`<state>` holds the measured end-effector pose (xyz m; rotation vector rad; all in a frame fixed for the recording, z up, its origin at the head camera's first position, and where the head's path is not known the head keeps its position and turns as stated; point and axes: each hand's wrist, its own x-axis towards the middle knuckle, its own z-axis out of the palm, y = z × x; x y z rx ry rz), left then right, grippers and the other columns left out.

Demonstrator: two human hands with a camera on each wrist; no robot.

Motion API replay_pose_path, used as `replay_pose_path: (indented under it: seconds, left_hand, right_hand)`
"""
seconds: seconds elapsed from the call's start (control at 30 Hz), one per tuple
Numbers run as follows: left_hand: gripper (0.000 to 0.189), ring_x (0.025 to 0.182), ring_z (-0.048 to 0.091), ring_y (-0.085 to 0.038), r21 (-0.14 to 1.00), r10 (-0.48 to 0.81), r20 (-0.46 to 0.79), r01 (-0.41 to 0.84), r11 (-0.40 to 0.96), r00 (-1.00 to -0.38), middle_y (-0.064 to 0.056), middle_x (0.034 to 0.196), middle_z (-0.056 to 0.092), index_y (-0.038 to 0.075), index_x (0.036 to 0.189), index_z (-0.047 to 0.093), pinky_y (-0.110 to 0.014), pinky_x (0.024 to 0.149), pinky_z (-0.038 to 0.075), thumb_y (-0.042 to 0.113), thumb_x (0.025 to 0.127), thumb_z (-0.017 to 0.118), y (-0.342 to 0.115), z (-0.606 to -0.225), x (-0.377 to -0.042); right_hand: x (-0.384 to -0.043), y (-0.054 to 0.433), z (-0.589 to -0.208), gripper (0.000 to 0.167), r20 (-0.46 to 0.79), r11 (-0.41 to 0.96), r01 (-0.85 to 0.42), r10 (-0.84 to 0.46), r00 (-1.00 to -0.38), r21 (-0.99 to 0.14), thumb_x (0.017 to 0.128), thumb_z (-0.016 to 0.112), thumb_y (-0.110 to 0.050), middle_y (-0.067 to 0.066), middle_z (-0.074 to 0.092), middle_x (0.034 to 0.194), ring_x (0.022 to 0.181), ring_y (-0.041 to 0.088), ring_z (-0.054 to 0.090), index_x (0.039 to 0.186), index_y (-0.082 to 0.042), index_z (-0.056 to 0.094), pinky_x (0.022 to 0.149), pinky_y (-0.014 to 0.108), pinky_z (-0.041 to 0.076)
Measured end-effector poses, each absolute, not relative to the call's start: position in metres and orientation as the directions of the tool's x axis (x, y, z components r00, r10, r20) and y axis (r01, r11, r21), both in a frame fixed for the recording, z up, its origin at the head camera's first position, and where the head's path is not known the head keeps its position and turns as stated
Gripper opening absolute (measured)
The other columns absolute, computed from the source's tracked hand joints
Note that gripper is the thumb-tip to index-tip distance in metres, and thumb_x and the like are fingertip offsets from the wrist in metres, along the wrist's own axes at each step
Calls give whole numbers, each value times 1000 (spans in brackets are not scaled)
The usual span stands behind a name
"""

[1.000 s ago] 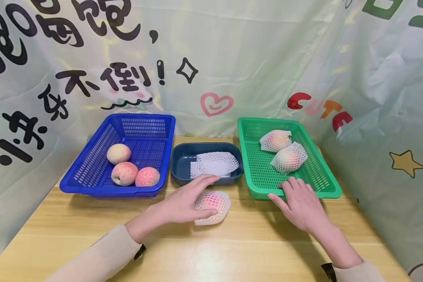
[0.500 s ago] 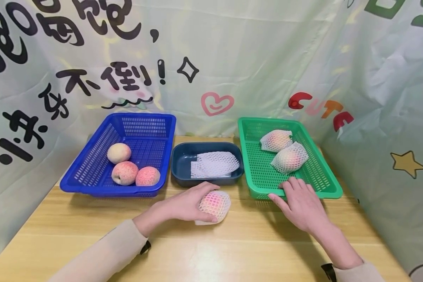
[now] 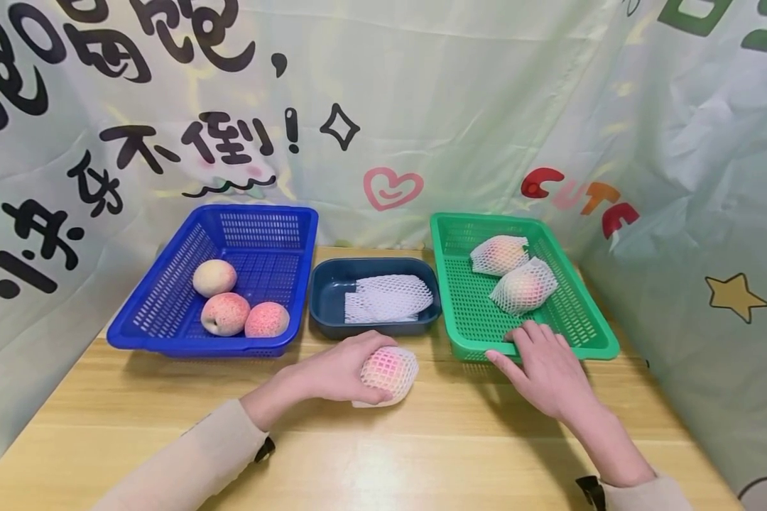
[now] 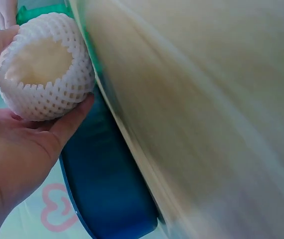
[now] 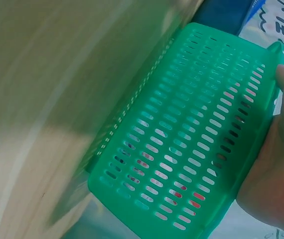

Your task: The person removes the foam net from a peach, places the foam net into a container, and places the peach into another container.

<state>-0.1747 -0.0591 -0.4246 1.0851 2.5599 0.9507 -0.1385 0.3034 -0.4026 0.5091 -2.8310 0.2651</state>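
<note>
My left hand (image 3: 340,372) grips a peach (image 3: 391,369) in a white foam net, just in front of the dark blue tray. In the left wrist view, fingers and thumb curl round the netted peach (image 4: 45,67), and bare fruit shows through the net's open end. My right hand (image 3: 550,372) holds the front rim of the green basket (image 3: 469,349), thumb outside and fingers over the edge. The right wrist view shows that basket's slotted front wall (image 5: 182,124) beside the hand (image 5: 274,169). Two netted peaches, one nearer (image 3: 524,287) and one farther (image 3: 500,254), lie inside it.
A blue basket (image 3: 147,298) at the left contains three bare peaches, one of them pale (image 3: 214,277). Between the baskets, the dark blue tray (image 3: 322,312) holds white foam nets (image 3: 390,298). A printed cloth (image 3: 498,106) hangs behind the wooden table (image 3: 383,461).
My left hand has moved slightly down and right, and its fingers have closed round the netted peach. My right hand stays at the green basket's rim.
</note>
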Motion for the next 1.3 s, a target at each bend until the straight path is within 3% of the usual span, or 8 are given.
replay_pose_path:
  seconds: [0.43,0.77,1.1,1.3]
  left_hand:
    - [78,118,58,-12,662,653,195,590,463,-732,4,135,61,16,145,55,-39,102,50,38,79,88,-60,-397,-177]
    - [82,118,59,-19,697,498,382,597,397,-778,1,134,61,16,144,52,-45,98,52,33,74,93,-60,-365,-183]
    - [88,121,59,-20,678,347,581,674,294,-736,-3,140,57,15,145,52,-45,100,53,19,70,97,-59,-337,-198]
    - [89,127,54,-20,672,296,637,701,239,-712,-3,142,56,14,146,53,-47,103,50,14,69,97,-58,-333,-203]
  right_hand:
    - [-138,303,-400,48,274,920,-352,-299,-914,-171,102,63,-49,10,60,105,101,33,55,110,-3,67,79,47,41]
    - [-138,302,-395,48,260,916,-336,-277,-925,-219,100,65,-50,8,59,103,97,30,55,110,-3,68,82,50,42]
    - [-139,302,-394,43,259,910,-325,-258,-931,-258,98,70,-48,6,59,105,96,28,55,109,-7,69,80,47,40]
    - [-138,301,-388,39,242,890,-316,-244,-939,-328,95,74,-45,7,61,110,102,29,57,110,-9,69,86,53,43]
